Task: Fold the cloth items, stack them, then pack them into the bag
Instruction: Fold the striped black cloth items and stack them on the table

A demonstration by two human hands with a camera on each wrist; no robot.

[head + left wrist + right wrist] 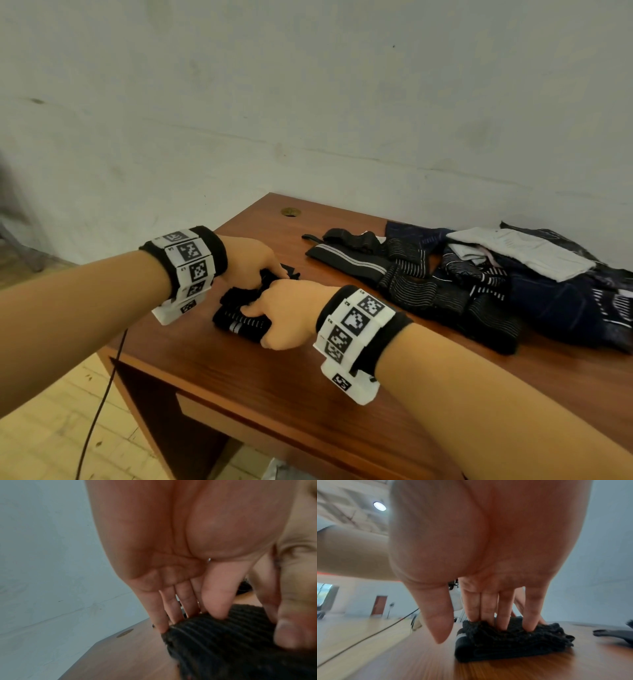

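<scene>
A small black ribbed cloth [239, 322] with white stripes lies folded near the left end of the wooden table [308, 394]. My left hand [253, 263] reaches down onto its far edge. In the left wrist view the thumb and fingers [197, 615] pinch the ribbed cloth [223, 642] between them. My right hand [284, 311] sits on the near part. In the right wrist view its straight fingers [501, 615] press down into the cloth [505, 642], and the thumb hangs free to the left. No bag shows in any view.
A loose pile of dark striped cloth items [479, 274] with a pale grey piece [524, 253] on top covers the table's right half. A round cable hole [290, 212] sits near the far edge. A black cable [102, 404] hangs past the table's left edge.
</scene>
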